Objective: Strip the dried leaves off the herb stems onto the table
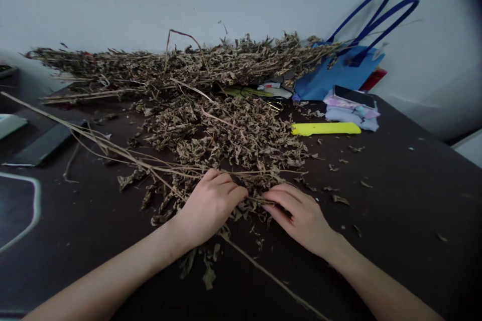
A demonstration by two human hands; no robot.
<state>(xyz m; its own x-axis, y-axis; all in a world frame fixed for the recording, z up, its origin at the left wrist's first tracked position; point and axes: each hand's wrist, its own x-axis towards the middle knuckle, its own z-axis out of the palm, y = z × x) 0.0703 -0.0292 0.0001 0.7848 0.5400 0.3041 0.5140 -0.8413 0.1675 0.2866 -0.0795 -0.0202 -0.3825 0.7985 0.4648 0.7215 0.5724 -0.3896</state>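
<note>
A heap of dried brown leaves (pixel 229 135) lies in the middle of a dark table (pixel 406 195). Long dried stalks (pixel 113 148) run from the left edge toward my hands. My left hand (pixel 209 205) is closed, its fingers curled over a leafy stalk at the near edge of the heap. My right hand (pixel 301 215) pinches the same dried stalk (pixel 256 199) just to the right, fingers pressed together. One thin bare stem (pixel 271 276) trails toward me between my forearms.
A big bundle of dried plants (pixel 181 65) lies along the wall at the back. A blue bag (pixel 339 75), folded cloths with a phone (pixel 352 103), a yellow flat object (pixel 326 128) and scissors (pixel 276 106) sit at back right. Dark flat items (pixel 41 145) lie at left.
</note>
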